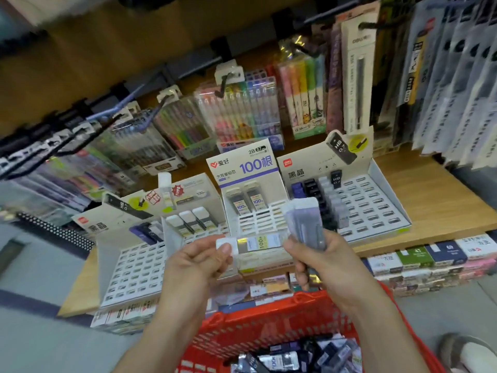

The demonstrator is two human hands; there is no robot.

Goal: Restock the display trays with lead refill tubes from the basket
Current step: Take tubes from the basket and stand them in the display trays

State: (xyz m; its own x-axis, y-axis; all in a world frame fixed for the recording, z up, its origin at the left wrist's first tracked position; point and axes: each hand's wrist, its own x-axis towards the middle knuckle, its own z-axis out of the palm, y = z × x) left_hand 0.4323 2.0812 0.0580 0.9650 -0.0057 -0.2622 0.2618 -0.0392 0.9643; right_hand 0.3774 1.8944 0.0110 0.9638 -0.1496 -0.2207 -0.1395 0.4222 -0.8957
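Red basket (pixel 269 327) below two hands (pixel 200 261) (pixel 320 261) holding tubes (pixel 254 244).

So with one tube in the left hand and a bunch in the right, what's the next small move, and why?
Probably carry the single white-capped tube in the left hand forward into the middle tray. Its "100" label looks like the two tubes standing there, and the slots in front of them are empty. The right hand just holds its bundle of tubes.
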